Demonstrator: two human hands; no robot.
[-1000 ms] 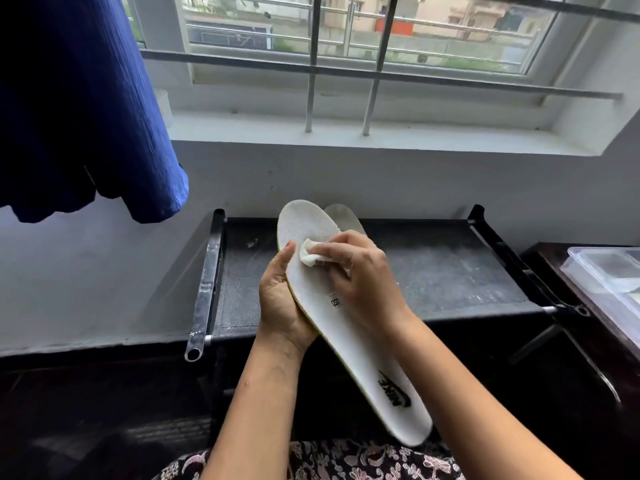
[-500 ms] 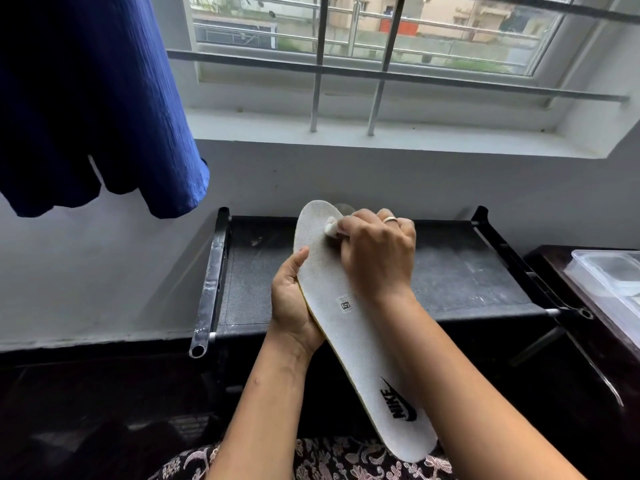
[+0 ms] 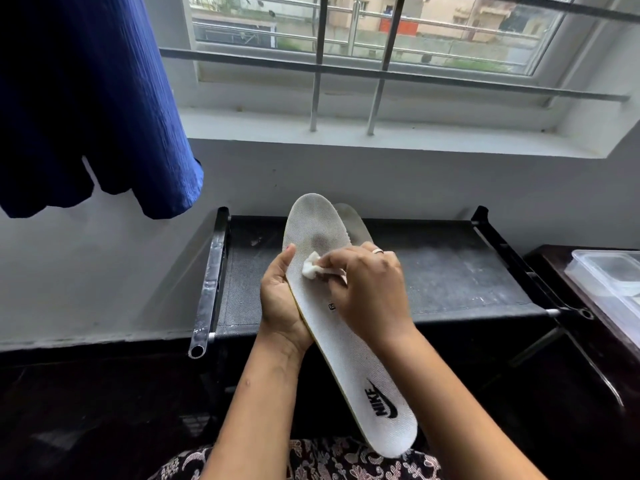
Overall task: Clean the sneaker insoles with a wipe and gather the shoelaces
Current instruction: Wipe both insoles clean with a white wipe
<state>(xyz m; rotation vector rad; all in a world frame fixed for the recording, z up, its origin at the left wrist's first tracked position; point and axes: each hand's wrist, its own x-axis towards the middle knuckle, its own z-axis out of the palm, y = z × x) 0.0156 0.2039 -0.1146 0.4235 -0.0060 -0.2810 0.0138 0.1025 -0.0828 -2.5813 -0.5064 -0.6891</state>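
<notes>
A long white insole (image 3: 349, 344) with a black logo near its heel slants from my lap up toward the wall. My left hand (image 3: 280, 303) grips its left edge from underneath, thumb lying on the top face. My right hand (image 3: 367, 289) pinches a small crumpled white wipe (image 3: 311, 268) and presses it on the forefoot part. Behind the first, the toe of a second insole (image 3: 353, 225) shows. No shoelaces are in view.
A black rack shelf (image 3: 460, 275) with a dusty fabric top stands under the window sill. A clear plastic box (image 3: 609, 271) sits on a dark table at the right. Blue cloth (image 3: 86, 98) hangs at the upper left.
My right hand has slid the wipe from the insole's toe back down to its forefoot. My left hand keeps the same hold.
</notes>
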